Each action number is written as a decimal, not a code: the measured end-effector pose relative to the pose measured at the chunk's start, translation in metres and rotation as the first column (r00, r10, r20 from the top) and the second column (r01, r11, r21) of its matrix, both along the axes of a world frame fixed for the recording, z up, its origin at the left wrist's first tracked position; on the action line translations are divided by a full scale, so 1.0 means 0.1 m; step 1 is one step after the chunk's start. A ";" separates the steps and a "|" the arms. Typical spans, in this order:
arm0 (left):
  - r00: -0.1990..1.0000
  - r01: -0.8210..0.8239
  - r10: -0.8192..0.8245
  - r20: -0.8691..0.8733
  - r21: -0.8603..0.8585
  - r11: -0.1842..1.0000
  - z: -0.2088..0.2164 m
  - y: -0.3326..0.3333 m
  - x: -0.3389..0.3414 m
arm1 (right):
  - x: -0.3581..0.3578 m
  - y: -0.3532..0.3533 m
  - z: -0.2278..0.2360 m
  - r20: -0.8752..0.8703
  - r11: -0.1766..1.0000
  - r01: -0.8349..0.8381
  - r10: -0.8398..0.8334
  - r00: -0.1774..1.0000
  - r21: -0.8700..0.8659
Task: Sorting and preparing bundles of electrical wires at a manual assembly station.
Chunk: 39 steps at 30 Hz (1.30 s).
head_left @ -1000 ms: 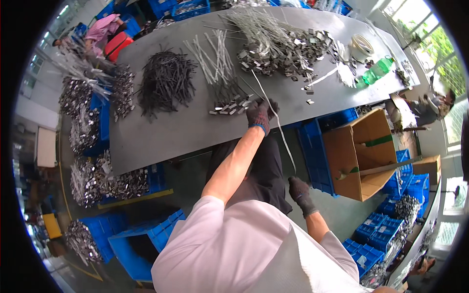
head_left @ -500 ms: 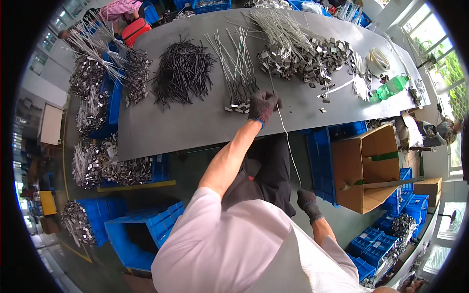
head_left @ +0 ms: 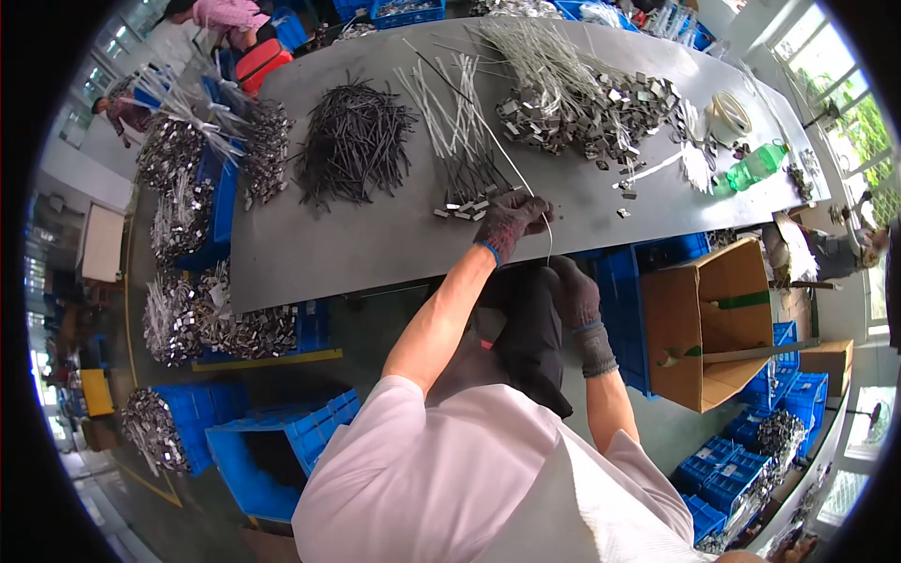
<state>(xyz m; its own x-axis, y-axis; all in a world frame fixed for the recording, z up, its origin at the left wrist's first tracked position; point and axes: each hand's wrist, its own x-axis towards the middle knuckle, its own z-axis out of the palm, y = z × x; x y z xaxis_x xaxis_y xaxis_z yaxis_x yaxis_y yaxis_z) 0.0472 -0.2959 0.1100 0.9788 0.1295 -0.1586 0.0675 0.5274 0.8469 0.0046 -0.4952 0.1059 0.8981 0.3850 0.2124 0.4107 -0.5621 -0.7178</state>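
In my gloved left hand (head_left: 511, 226), above the front part of the table, the fingers are closed on a thin white wire (head_left: 510, 166). Its far stretch is dark, as if sleeved, and slants away over a small row of white wires (head_left: 462, 103) with black sleeves and metal end pieces. From the left hand the wire drops past the table edge to my gloved right hand (head_left: 575, 296), whose fingers are closed around the lower part. The wire's tail is hidden there. Left of the row lies a heap of short black tubes (head_left: 355, 141).
A large pile of wires with metal blocks (head_left: 601, 108) covers the table's far middle. Right of it are a tape roll (head_left: 728, 117) and a green bottle (head_left: 756, 167). A cardboard box (head_left: 676, 324) stands by my right side; blue crates (head_left: 272, 460) surround me. Other people are at far left.
My right hand has risen from beside my leg to the table edge, close to the left hand. The wire's dark stretch has swung left and away; the left hand has turned and shifted slightly.
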 end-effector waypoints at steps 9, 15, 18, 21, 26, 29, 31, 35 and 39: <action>0.835 -0.492 0.550 0.029 -0.409 0.768 0.28 1.17 0.09 | -0.38 -0.62 -0.55 -0.038 0.880 -0.227 0.232 0.972 -0.418; 0.966 -0.257 0.259 0.020 -0.068 0.964 0.17 0.67 -0.04 | -0.21 -0.24 -0.39 -0.024 0.960 -0.192 0.192 0.981 -0.204; 0.991 -0.136 0.135 0.016 0.043 0.990 -0.04 0.34 -0.13 | -0.02 0.18 -0.15 -0.257 0.926 -0.023 0.128 0.958 0.376; 0.994 -0.029 0.010 0.109 0.175 0.984 -0.16 0.10 -0.31 | 0.24 0.37 -0.04 -0.023 0.967 -0.149 0.157 0.987 0.205; 0.993 -0.103 0.103 0.048 -0.009 0.995 -0.16 -0.05 -0.48 | 0.47 0.59 -0.33 -0.155 0.859 -0.123 0.227 0.961 0.497; 0.972 -0.235 0.231 0.047 0.134 0.963 -0.21 -0.07 -0.48 | 0.59 0.79 -0.41 0.307 0.944 -0.276 0.212 0.928 0.183; 0.956 -0.292 0.277 0.093 0.326 0.899 -0.24 -0.03 -0.43 | 0.75 0.89 -0.49 0.251 0.934 -0.293 0.239 0.938 0.204; 0.946 -0.325 0.318 0.070 0.146 0.934 -0.38 0.35 -0.06 | 0.92 0.98 -0.20 -0.462 0.960 -0.003 0.138 0.876 0.280; 0.989 -0.113 0.144 -0.025 0.492 0.863 -0.30 0.87 0.18 | 1.07 0.57 -0.15 -0.446 0.826 0.391 -0.194 0.874 0.406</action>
<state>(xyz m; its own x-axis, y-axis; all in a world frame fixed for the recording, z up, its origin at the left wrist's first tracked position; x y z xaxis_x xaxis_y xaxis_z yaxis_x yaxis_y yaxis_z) 0.0648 -0.2088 0.0805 0.9391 0.3292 -0.0989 0.0853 0.0555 0.9948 0.1112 -0.4387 0.0908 0.9967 0.0312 -0.0750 -0.0689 -0.1640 -0.9841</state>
